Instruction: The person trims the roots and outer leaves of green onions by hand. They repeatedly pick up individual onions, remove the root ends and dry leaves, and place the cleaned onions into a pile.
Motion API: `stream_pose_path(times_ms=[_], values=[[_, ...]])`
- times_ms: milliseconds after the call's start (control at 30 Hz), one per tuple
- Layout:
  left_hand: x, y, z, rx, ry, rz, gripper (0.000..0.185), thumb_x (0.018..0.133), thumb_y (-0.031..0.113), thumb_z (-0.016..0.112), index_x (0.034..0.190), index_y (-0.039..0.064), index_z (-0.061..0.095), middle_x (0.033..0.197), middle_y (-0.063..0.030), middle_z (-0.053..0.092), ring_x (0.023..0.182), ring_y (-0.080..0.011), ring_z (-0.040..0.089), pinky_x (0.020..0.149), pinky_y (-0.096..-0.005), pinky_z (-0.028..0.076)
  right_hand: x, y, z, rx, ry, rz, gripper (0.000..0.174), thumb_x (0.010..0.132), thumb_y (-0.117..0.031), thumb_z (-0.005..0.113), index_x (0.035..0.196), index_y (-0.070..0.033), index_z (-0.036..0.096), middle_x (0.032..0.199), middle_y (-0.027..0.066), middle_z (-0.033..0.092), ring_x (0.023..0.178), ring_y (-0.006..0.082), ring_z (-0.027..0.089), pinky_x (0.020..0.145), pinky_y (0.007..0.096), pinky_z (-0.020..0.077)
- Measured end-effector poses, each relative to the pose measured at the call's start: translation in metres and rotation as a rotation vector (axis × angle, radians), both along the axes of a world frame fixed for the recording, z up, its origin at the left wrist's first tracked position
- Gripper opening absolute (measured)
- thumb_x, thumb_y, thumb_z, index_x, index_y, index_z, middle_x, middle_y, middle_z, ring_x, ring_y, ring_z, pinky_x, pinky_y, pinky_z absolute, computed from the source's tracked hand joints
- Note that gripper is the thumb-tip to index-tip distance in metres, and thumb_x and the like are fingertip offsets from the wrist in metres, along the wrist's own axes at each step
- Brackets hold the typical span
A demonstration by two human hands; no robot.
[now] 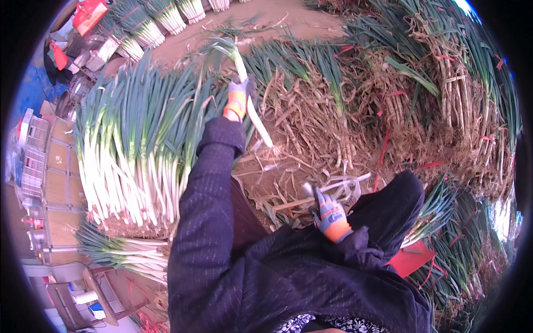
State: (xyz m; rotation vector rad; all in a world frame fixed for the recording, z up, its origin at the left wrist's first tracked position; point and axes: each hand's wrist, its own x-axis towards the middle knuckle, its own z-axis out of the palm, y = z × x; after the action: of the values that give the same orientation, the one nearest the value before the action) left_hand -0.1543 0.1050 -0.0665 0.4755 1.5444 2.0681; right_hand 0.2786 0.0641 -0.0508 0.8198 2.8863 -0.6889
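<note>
My left hand [237,98], in a grey and orange work glove, is closed around the shaft of a long green onion [259,124]. Its green leaves point away from me, and its pale root end hangs over the littered ground. Lower down, my right hand [332,214] wears a matching glove and is near my bent knee. A blurred whitish bit shows at its fingertips; whether it is gripped is unclear. To the left of my left arm lies a broad row of cleaned green onions [137,166], white shafts towards me.
Unpeeled green onions [341,137] with dry brown leaves lie ahead, and tied bundles [454,100] are heaped to the right. Finished bundles [141,27] line the far left. Dry peelings [287,183] litter the ground. Crates [35,162] and a wooden stool [112,295] stand left.
</note>
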Motion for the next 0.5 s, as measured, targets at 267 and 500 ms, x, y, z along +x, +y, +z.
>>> stream_pose_path(times_ms=[267, 500], values=[[0.023, -0.021, 0.000, -0.710, 0.831, 0.385, 0.059, 0.084, 0.026, 0.062, 0.138, 0.021, 0.038, 0.088, -0.0137, 0.066, 0.075, -0.0290, 0.065, 0.067, -0.0365, 0.051, -0.033, 0.039, -0.016, -0.132, 0.576, 0.050, 0.045, 0.082, -0.022, 0.064, 0.122, -0.007, 0.050, 0.120, 0.0191, 0.053, 0.107, 0.0358, 0.053, 0.091, 0.0410, 0.0432], [0.090, -0.034, 0.030, -0.786, 1.019, 0.185, 0.072, 0.079, 0.028, 0.065, 0.141, 0.016, 0.030, 0.126, -0.0161, 0.051, 0.109, -0.0348, 0.054, 0.088, -0.0416, 0.045, -0.148, 0.147, 0.035, -0.384, 1.101, -0.075, 0.037, 0.082, -0.029, 0.068, 0.099, 0.003, 0.059, 0.085, 0.0098, 0.065, 0.076, 0.0182, 0.060, 0.071, 0.0306, 0.0485]])
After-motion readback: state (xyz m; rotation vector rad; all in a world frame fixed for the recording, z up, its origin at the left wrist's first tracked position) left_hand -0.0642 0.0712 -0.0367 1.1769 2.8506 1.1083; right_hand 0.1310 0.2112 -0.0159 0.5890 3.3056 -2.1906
